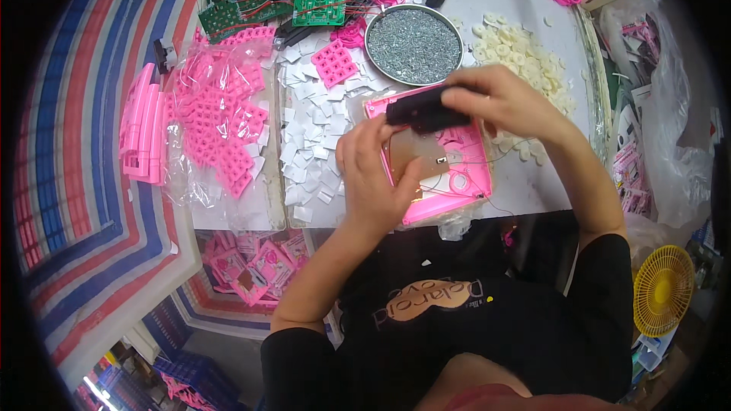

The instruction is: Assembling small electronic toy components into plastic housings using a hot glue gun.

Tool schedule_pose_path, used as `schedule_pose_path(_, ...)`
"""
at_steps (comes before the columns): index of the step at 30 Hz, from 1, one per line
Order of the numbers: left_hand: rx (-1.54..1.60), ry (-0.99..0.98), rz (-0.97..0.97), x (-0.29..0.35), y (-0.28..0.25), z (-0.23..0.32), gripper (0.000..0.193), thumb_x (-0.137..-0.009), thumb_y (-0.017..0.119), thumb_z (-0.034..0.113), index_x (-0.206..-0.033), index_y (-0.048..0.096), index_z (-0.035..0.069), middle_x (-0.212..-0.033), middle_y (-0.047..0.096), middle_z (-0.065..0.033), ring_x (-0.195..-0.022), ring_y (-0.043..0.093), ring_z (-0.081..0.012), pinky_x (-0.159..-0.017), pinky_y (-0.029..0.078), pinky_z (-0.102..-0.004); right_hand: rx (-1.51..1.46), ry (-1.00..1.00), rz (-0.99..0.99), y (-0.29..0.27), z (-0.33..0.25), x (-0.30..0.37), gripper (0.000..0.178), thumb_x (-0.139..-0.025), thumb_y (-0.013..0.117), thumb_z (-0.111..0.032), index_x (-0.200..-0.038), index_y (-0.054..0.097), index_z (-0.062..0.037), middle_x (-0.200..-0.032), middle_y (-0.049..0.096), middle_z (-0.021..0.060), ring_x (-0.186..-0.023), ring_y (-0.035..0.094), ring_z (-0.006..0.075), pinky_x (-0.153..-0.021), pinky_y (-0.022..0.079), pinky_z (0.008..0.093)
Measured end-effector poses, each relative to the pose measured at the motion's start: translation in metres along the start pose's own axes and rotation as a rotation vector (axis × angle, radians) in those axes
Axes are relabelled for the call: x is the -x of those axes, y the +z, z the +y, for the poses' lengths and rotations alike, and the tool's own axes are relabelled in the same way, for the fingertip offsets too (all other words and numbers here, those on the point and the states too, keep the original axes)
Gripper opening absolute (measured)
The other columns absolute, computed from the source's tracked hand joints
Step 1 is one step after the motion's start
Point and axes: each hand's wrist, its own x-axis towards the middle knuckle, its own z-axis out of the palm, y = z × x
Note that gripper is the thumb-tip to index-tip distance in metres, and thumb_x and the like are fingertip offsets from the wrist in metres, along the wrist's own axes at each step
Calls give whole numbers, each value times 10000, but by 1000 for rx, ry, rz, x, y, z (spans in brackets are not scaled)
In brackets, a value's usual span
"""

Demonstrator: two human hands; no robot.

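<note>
- The right hand [502,103] has its fingers curled tight round a black tool [425,113]; a slipped tip could scratch the brown board [417,154].
- The left hand [375,175], fingers closed, pins the pink housing [457,179] at the table's near edge; loosened, it might slide off.
- Thin wires [495,158] could snag.
- The round screw tray [413,44] behind could get knocked.

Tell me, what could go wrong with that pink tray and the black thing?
The pink tray sits at the table's near edge, so a push from the left hand might tip it off. Thin wires run under the black part in the right hand; they could snag. The screw dish nearby might get knocked.
</note>
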Motion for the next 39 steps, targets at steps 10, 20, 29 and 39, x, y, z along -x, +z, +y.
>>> schedule_pose_path(10, -387, 1, -146, -15, -9, 21, 668, -791, 758, 290, -1353, 573, -19, -1132, 563, -126, -1202, 487, -322, -1040, 270, -547, 858, -466, 464, 12, 11, -23, 387, -830, 781, -315, -1076, 646, -50, -833, 659, 113, -815, 630, 340, -768, 524, 430)
schedule_pose_path(20, -445, 42, -240, -39, -24, 33, 525, -782, 756, 299, -1224, 666, 30, -1089, 604, -119, -1101, 554, -319, -982, 349, -485, 687, -719, 463, 32, 55, -15, 429, -666, 838, -77, -1044, 641, -36, -1136, 684, 113, -1120, 599, 363, -948, 512, 438)
schedule_pose_path(29, -625, 243, -363, -163, 18, -46, 128, -849, 694, 263, -867, 777, 168, -895, 701, -54, -996, 635, -266, -902, 402, -520, 167, -634, 226, -23, 34, -21, 374, -767, 821, -114, -1106, 686, -33, -1126, 689, 67, -1076, 621, 231, -965, 507, 390)
schedule_pose_path(39, -710, 359, -430, -174, 50, -55, 275, -947, 601, 318, -830, 755, 123, -828, 722, -79, -898, 673, -289, -889, 395, -513, -536, -806, 265, -62, -67, -63, 432, -898, 759, -105, -1265, 566, 14, -949, 660, 80, -847, 653, 160, -793, 517, 313)
